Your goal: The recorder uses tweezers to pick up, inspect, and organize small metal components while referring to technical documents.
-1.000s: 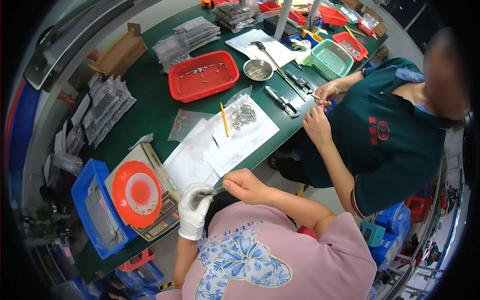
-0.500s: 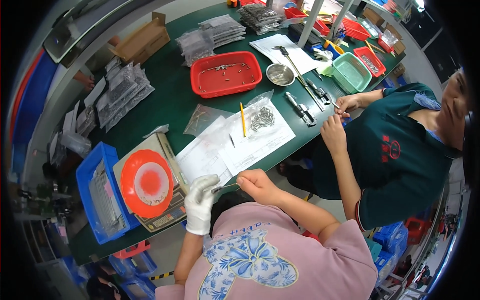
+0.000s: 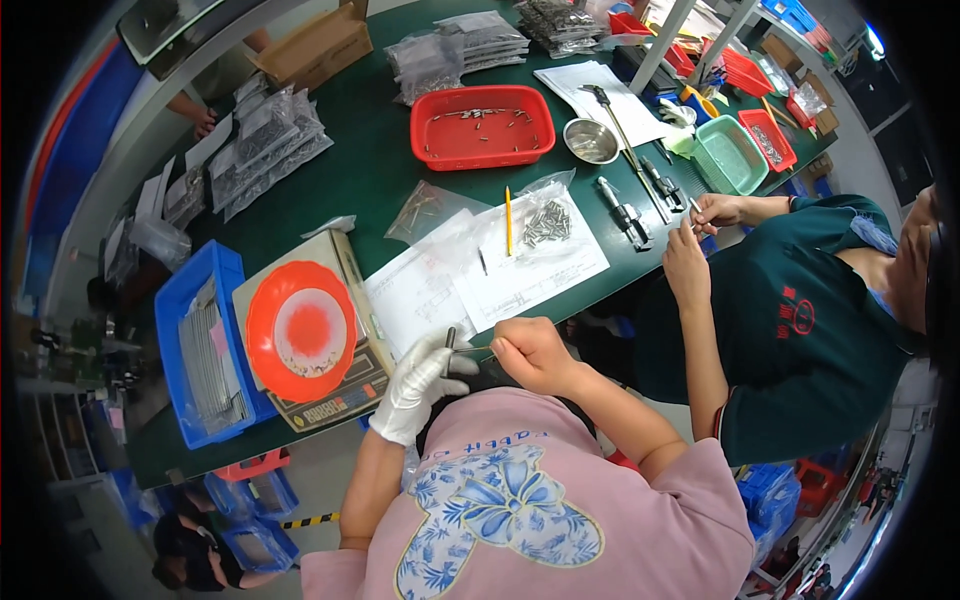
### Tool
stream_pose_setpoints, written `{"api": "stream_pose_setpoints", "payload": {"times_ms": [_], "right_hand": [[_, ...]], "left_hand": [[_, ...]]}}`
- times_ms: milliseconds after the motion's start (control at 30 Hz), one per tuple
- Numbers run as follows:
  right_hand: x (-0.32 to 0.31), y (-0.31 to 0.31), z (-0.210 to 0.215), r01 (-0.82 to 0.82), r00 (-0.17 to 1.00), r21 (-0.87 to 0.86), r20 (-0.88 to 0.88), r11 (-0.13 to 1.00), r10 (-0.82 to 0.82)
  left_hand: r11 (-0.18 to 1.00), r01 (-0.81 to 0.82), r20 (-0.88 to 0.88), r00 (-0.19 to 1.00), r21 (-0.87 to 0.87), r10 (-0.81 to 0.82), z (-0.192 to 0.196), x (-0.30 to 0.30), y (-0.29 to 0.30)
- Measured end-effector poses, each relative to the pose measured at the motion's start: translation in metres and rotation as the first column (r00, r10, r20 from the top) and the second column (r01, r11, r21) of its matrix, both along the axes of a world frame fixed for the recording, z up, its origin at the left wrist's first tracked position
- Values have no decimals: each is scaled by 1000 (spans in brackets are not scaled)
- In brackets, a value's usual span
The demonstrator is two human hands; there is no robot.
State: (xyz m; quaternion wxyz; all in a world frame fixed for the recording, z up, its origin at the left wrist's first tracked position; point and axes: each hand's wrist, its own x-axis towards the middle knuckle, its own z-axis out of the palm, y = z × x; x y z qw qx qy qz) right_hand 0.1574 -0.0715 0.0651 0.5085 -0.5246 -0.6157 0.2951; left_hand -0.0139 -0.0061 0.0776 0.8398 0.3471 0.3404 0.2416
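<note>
My left hand (image 3: pixel 414 390), in a white glove, is closed on a small dark metal pin (image 3: pixel 450 338) that stands up from the fingers. My bare right hand (image 3: pixel 536 356) is closed round one end of a thin metal rod (image 3: pixel 474 349). The rod's other end reaches to the pin; whether it goes inside cannot be made out. Both hands are just off the table's front edge. Ahead of them lie printed drawing sheets (image 3: pixel 425 303), a yellow pencil (image 3: pixel 508 225), a thin dark pen-like tool (image 3: pixel 483 262) and a pile of small metal pins (image 3: pixel 547 224) on clear plastic.
Left stand a red dish (image 3: pixel 262 335) on a scale (image 3: pixel 355 372) and a blue tray (image 3: pixel 170 350). Beyond are a red tray (image 3: pixel 482 162), a steel bowl (image 3: pixel 591 141), calipers (image 3: pixel 632 150) and micrometers (image 3: pixel 626 215). A co-worker in dark green (image 3: pixel 800 330) sits right, holding a small part.
My view has shifted, so the table sits further right and up. The dark pin has tilted from nearly flat to upright in my left fingers. My right hand still grips the thin rod.
</note>
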Motion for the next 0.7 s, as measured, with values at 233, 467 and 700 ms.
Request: {"api": "stream_pose_setpoints", "payload": {"times_ms": [233,467,700], "right_hand": [[-1,-2,-7,-99,892,-292,-450,951,-46],[2,-2,-5,-63,973,-169,-228,984,23],[5,-1,-10,-113,939,-200,-343,973,38]], "left_hand": [[718,36,-151,984,695,97,-9,9,-4],[948,82,-146,989,306,-38,-4,8,-5],[983,-38,75,996,-177,52,7,10,-1]]}}
